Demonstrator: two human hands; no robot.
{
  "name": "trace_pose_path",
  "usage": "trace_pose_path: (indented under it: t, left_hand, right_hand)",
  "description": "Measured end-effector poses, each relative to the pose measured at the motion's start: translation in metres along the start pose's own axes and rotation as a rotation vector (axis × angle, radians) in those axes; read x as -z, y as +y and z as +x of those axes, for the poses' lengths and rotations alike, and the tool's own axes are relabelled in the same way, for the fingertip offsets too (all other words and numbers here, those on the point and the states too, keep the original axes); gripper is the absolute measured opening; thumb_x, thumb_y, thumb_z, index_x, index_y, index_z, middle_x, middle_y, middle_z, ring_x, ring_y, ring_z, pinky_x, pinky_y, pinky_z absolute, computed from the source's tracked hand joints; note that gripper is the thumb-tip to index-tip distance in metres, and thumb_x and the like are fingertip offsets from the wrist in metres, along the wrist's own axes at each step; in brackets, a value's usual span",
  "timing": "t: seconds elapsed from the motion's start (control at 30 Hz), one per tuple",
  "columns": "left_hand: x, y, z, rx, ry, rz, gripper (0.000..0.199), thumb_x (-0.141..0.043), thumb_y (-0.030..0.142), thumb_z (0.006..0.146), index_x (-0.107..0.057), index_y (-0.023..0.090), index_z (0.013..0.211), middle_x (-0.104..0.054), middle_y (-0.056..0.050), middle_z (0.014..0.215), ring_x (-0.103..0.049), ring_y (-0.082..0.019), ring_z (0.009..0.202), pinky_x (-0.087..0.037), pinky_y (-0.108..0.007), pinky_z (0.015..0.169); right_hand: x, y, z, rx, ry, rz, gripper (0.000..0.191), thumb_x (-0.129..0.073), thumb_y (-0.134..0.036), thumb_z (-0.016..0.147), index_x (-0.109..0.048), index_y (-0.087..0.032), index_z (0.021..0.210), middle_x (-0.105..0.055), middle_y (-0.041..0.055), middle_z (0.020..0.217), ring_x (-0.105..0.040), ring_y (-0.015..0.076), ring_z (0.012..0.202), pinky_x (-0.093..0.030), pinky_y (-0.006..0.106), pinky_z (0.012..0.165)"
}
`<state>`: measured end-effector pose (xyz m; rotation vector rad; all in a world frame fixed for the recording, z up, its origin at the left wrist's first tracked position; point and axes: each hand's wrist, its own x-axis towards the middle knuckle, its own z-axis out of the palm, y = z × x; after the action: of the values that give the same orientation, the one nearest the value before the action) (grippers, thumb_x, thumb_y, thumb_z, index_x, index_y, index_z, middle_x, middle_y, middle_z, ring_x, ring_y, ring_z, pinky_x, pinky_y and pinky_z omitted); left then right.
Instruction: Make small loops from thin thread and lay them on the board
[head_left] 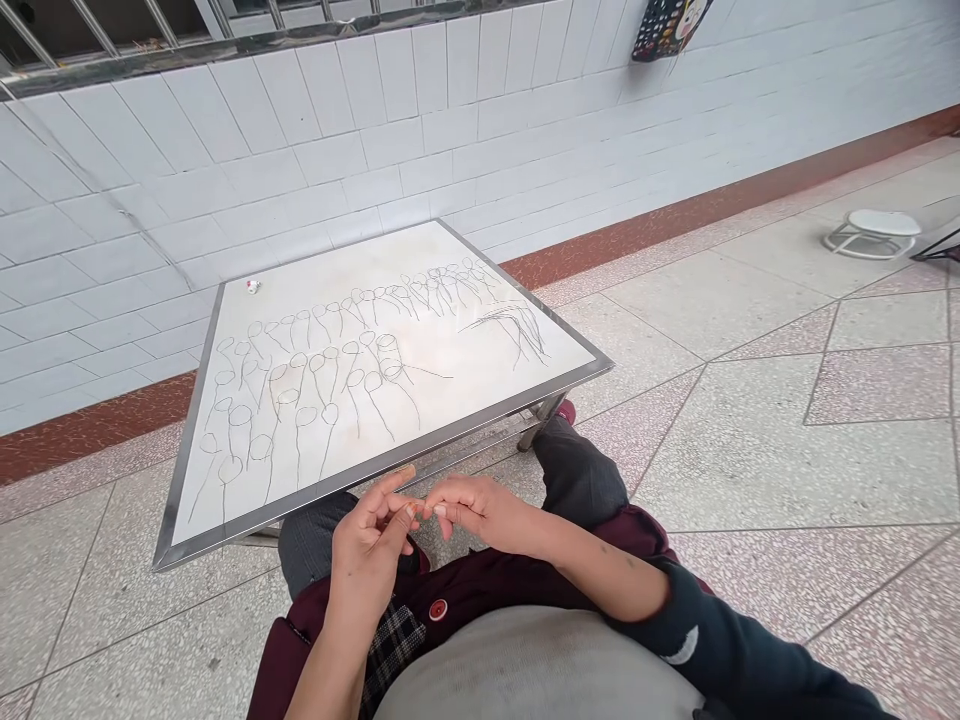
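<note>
My left hand (373, 530) and my right hand (484, 512) meet above my lap, just off the table's near edge. Both pinch with thumb and fingertips, almost touching each other. Whatever lies between the fingertips is too thin or hidden to make out. On the white table (427, 440) beyond them lie many thin dark wires bent into round loops with long tails (300, 365), in uneven rows. At the table's right is a bundle of loose, slightly curved thin wires (517, 325) without visible loops.
A small white and red object (253, 287) sits at the table's far left corner. Grey metal trim (360, 478) edges the tabletop. Behind it runs a white tiled wall (360, 160) with a patterned bag (670, 28) hanging. A white stool (874, 232) stands on the floor to the right.
</note>
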<state>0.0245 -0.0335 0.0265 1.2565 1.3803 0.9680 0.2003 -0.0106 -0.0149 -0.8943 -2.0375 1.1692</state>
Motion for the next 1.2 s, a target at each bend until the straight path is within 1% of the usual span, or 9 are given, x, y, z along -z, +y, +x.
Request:
trace_pose_path:
  t: [0.13,0.3,0.43,0.5,0.6,0.73,0.83,1.0,1.2]
  left_hand:
    - [-0.001,-0.002,-0.001,0.008,0.027,-0.038,0.043,-0.062,0.032,0.076,-0.061,0.017,0.116,-0.070,-0.004,0.076,-0.057,-0.014,0.065,-0.045,-0.020,0.046]
    - [0.000,-0.002,-0.003,0.017,0.001,-0.013,0.052,-0.061,0.035,0.077,-0.053,0.018,0.126,-0.072,-0.006,0.089,-0.062,-0.015,0.069,-0.049,-0.021,0.049]
    - [0.006,-0.005,-0.004,-0.032,0.036,-0.015,0.048,-0.058,0.036,0.081,-0.054,0.019,0.125,-0.072,-0.006,0.091,-0.063,-0.013,0.066,-0.053,-0.024,0.056]
    - [0.010,-0.007,-0.003,-0.015,0.015,-0.068,0.048,-0.057,0.038,0.081,-0.054,0.018,0.125,-0.071,-0.007,0.093,-0.064,-0.013,0.064,-0.053,-0.025,0.057]
    - [0.015,-0.011,0.001,0.037,-0.023,-0.153,0.054,-0.060,0.040,0.080,-0.050,0.017,0.127,-0.071,-0.009,0.094,-0.066,-0.015,0.066,-0.054,-0.026,0.057]
    - [0.016,-0.012,0.004,0.078,-0.036,-0.204,0.060,-0.063,0.041,0.077,-0.048,0.015,0.129,-0.071,-0.009,0.093,-0.068,-0.016,0.068,-0.055,-0.027,0.061]
    - [0.014,-0.011,0.007,0.059,0.001,-0.225,0.055,-0.063,0.041,0.078,-0.052,0.014,0.125,-0.071,-0.009,0.092,-0.068,-0.016,0.069,-0.054,-0.027,0.063]
    - [0.017,-0.016,0.015,0.015,0.030,-0.206,0.048,-0.060,0.039,0.082,-0.053,0.015,0.122,-0.070,-0.009,0.095,-0.067,-0.016,0.073,-0.054,-0.028,0.066]
    - [0.021,-0.030,0.033,-0.013,0.100,-0.245,0.048,-0.060,0.042,0.081,-0.052,0.017,0.122,-0.069,-0.009,0.101,-0.067,-0.018,0.079,-0.054,-0.030,0.070]
  right_hand:
    - [-0.001,0.002,-0.001,0.013,-0.009,-0.014,0.025,-0.038,-0.026,0.097,-0.062,-0.019,0.097,-0.066,-0.0010,0.071,-0.058,0.0133,0.076,-0.042,0.025,0.075]
    - [0.001,0.005,-0.004,0.010,0.089,-0.092,0.021,-0.042,-0.022,0.095,-0.062,-0.019,0.096,-0.067,-0.0009,0.072,-0.057,0.0142,0.079,-0.041,0.025,0.076]
    - [0.005,0.008,-0.005,-0.093,0.198,-0.023,0.019,-0.041,-0.022,0.095,-0.060,-0.019,0.097,-0.067,-0.0019,0.071,-0.054,0.0116,0.066,-0.039,0.022,0.065]
    - [0.006,0.009,-0.006,-0.131,0.231,0.002,0.018,-0.041,-0.025,0.095,-0.059,-0.019,0.096,-0.066,-0.0026,0.070,-0.049,0.0108,0.058,-0.037,0.021,0.060]
    - [0.005,0.010,-0.006,-0.139,0.238,0.016,0.019,-0.042,-0.028,0.094,-0.059,-0.020,0.094,-0.066,-0.0027,0.070,-0.045,0.0104,0.054,-0.035,0.021,0.056]
    - [0.003,0.013,-0.006,-0.181,0.242,0.044,0.019,-0.043,-0.033,0.094,-0.057,-0.020,0.095,-0.067,-0.0020,0.070,-0.046,0.0112,0.055,-0.036,0.022,0.057]
    - [0.005,0.014,-0.005,-0.217,0.213,0.065,0.017,-0.045,-0.033,0.092,-0.056,-0.021,0.097,-0.067,-0.0020,0.072,-0.045,0.0110,0.054,-0.034,0.022,0.056]
    - [0.010,0.014,-0.003,-0.221,0.206,0.010,0.014,-0.052,-0.028,0.087,-0.061,-0.019,0.081,-0.062,-0.0012,0.071,-0.047,0.0108,0.059,-0.034,0.022,0.057]
    - [0.007,0.015,-0.008,-0.268,0.198,-0.015,0.010,-0.051,-0.022,0.084,-0.061,-0.019,0.083,-0.061,-0.0019,0.067,-0.051,0.0112,0.060,-0.036,0.021,0.057]
